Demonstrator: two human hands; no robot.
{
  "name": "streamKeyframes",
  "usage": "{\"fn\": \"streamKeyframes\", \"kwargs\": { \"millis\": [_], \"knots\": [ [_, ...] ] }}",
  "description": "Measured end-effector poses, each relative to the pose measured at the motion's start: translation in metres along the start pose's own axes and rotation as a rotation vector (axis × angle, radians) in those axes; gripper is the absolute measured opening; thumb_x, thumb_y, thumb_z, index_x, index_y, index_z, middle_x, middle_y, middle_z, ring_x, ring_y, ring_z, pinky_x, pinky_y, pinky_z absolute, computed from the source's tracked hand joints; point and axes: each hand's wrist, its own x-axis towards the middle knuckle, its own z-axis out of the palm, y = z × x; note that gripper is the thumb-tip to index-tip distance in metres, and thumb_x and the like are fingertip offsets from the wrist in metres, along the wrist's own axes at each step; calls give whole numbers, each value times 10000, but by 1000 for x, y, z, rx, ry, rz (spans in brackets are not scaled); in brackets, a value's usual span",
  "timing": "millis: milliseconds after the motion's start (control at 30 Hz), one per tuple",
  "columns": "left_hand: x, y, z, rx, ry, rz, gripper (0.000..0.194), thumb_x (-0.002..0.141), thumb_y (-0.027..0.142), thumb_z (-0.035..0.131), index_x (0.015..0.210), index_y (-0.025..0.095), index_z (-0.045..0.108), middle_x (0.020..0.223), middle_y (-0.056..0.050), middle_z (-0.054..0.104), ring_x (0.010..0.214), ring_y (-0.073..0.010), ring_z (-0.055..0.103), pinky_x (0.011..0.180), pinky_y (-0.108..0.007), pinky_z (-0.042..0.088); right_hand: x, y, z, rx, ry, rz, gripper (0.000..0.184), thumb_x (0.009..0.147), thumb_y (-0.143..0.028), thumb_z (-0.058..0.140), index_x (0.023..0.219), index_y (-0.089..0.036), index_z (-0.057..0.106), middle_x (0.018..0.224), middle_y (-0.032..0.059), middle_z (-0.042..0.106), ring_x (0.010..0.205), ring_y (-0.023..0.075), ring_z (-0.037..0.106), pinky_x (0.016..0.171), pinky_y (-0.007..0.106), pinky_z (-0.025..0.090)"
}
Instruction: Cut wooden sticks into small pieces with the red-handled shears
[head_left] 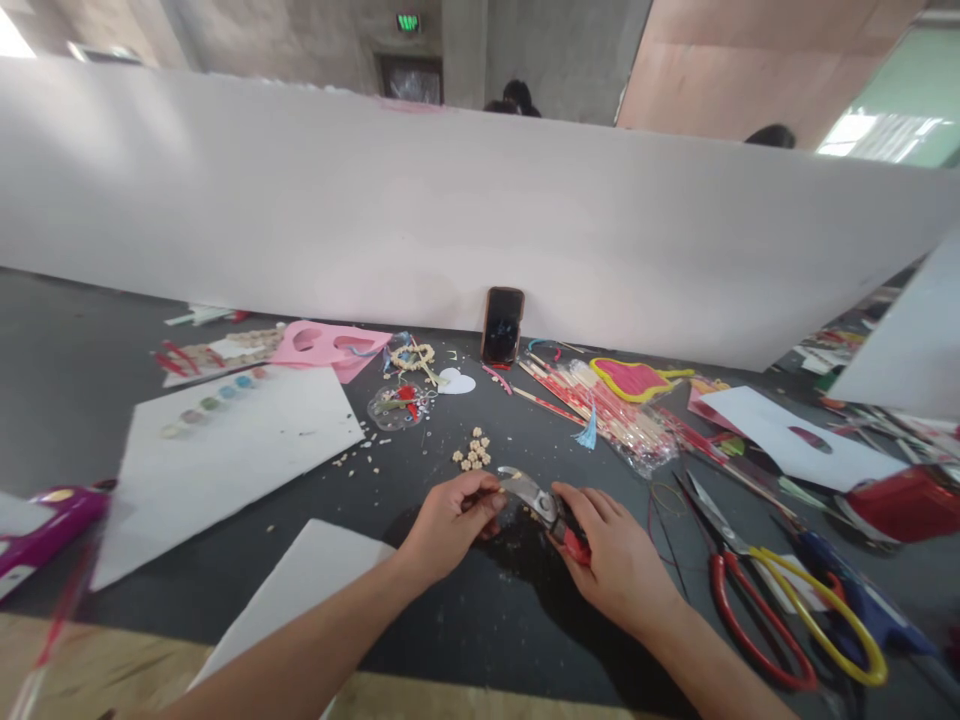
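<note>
My right hand (pixel 619 560) is wrapped round a pair of pruning shears (pixel 544 500) with red handles. Their metal jaws are parted and point left, towards my left hand (pixel 454 525). The thumb and forefinger of that hand pinch a small pale piece right by the blade; its exact shape is mostly hidden by the fingertips. Just beyond the hands lies a small heap of pale flower-shaped beads (pixel 474 450). Tiny pale scraps lie scattered on the dark tabletop (pixel 420 480).
Large scissors (pixel 765 570) and a blue glue gun (pixel 862 590) lie at right, near a red can (pixel 907 503). Patterned sticks (pixel 600 400) are behind them. A phone (pixel 502 325) leans on the white partition (pixel 405 210). White boards (pixel 240 450) and a purple tool (pixel 56 520) lie left.
</note>
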Motion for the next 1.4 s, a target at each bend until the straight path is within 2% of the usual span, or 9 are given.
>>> {"fn": "streamKeyframes", "kwargs": {
  "millis": [367,800,1133,1400],
  "knots": [
    [0,-5,1,-49,1,35,149,741,310,579,758,164,555,636,16,523,555,-115,538,535,-214,448,-1,-1,0,-13,11,-3,455,765,-183,471,1218,-182,432,1123,103,561,998,227,514,853,389,419],
    [-1,1,-1,-24,59,-43,187,701,342,594,655,162,593,571,28,535,511,-111,547,518,-206,462,-1,-1,1,-50,-13,-15,459,786,-199,454,1242,-176,412,1157,108,539,1030,238,489,864,399,408],
    [-2,3,-2,15,34,-45,219,742,341,550,664,143,600,579,7,562,506,-118,577,483,-195,446,1,-1,0,-42,-39,-4,454,799,-221,456,1246,-162,406,1151,119,537,1021,243,487,861,406,401],
    [-2,4,0,13,22,-59,212,749,332,541,685,136,589,604,10,544,502,-104,574,475,-181,435,-1,-2,-2,-28,-45,8,453,756,-182,460,1207,-163,432,1094,108,554,973,232,513,848,387,416]
  ]
}}
